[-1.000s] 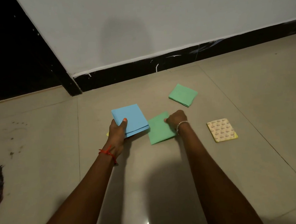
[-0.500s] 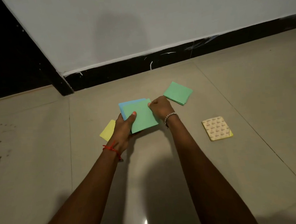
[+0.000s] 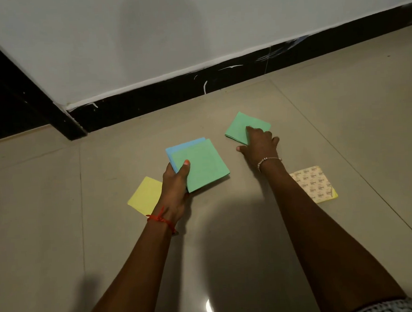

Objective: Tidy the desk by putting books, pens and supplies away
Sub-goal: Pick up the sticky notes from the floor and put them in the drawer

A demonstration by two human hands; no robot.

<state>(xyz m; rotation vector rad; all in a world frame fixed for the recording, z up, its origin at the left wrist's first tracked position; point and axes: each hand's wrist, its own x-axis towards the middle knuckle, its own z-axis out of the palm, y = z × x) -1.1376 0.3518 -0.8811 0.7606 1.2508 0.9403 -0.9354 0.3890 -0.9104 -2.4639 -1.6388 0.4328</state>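
My left hand (image 3: 176, 182) grips a stack of paper pads just above the floor, a green pad (image 3: 202, 167) on top of a blue pad (image 3: 178, 146), thumb pressed on the green one. My right hand (image 3: 259, 143) reaches to the right and its fingers rest on a second green pad (image 3: 240, 125) lying on the tiles. A yellow pad (image 3: 145, 195) lies on the floor beside my left wrist. A patterned beige pad with a yellow edge (image 3: 315, 183) lies to the right of my right forearm.
Everything lies on a beige tiled floor (image 3: 344, 121). A white wall (image 3: 191, 30) with a black skirting (image 3: 171, 95) runs across the back, with a dark opening at the left.
My right hand let go of the green pad stacked on the blue one and moved right onto the second green pad. My left hand keeps holding the stack.
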